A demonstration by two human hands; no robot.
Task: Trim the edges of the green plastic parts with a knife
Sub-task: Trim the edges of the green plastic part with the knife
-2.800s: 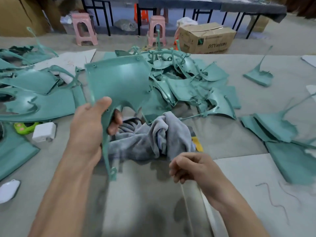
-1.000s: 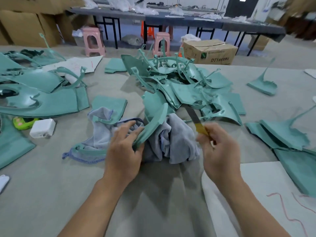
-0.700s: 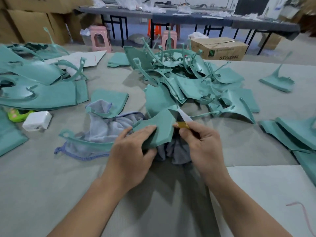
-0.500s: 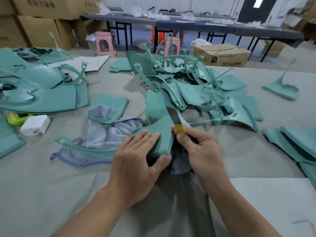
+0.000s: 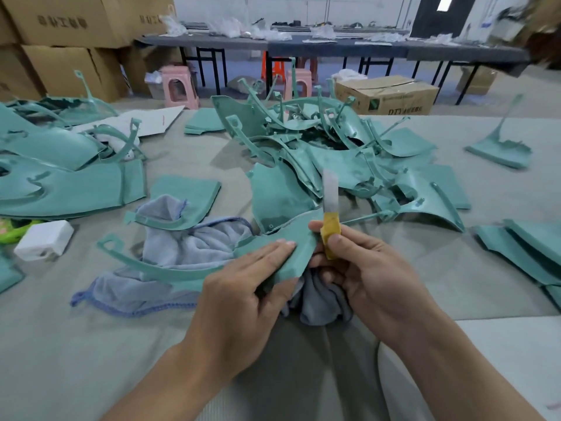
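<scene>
Plastic of this kind looks light and thin, stiff across its broad face yet springy along the long curved arm, so the green part (image 5: 273, 250) is best pinned near the edge being cut. It lies at the centre of the bench (image 5: 76, 344), on a crumpled grey cloth (image 5: 188, 250) that likely keeps the smooth shell from sliding. The left hand (image 5: 243, 302) presses flat fingers on its top with the thumb tucked beneath. The right hand (image 5: 367, 275) pinches the yellow-wrapped knife (image 5: 330, 214), blade pointing to twelve o'clock, just beside the part's right edge. A heap of untrimmed parts (image 5: 328, 153) sits at twelve o'clock. Beyond it, at one o'clock, a cardboard box (image 5: 391, 95) stands on the floor; its contents are hidden.
</scene>
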